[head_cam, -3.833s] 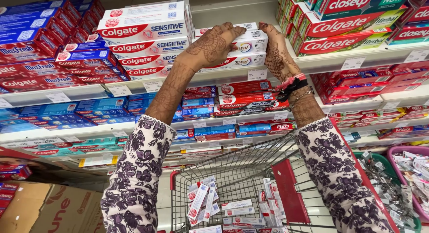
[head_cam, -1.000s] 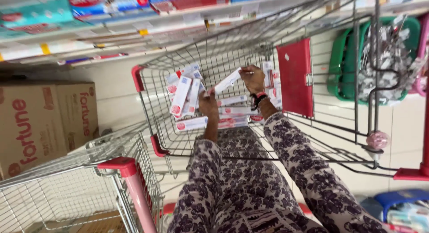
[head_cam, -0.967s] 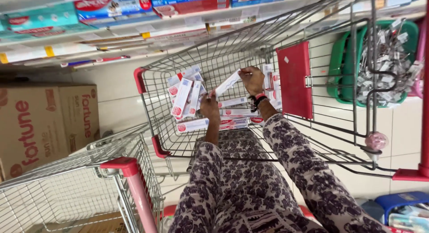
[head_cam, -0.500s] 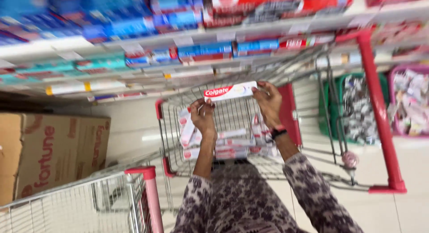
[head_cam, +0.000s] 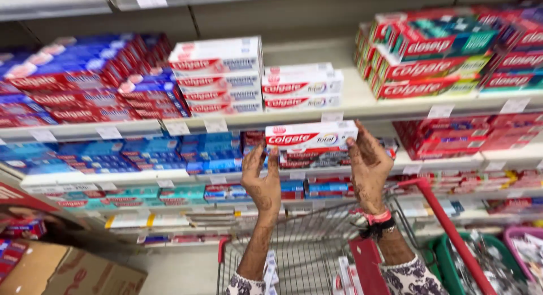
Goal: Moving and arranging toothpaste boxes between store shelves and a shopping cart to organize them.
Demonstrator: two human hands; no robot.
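Both my hands hold one long white and red toothpaste box (head_cam: 311,136) level in front of the shelves. My left hand (head_cam: 261,179) grips its left end from below, and my right hand (head_cam: 369,166) grips its right end. The box is raised just under the shelf edge (head_cam: 350,109). On that shelf above sits a short stack of matching white boxes (head_cam: 302,88), next to a taller white stack (head_cam: 218,77). Below my arms is the wire trolley (head_cam: 317,244) with several more boxes inside.
Blue and red boxes (head_cam: 96,83) fill the upper left shelf, red and green packs (head_cam: 435,54) the upper right. Lower shelves carry more boxes. A cardboard carton (head_cam: 68,272) lies at bottom left. A green basket (head_cam: 481,264) stands at the right of the trolley's red handle (head_cam: 447,227).
My hands took a white box out of the trolley and lifted it up to the shelves. My view swung from the trolley floor up to the shelving.
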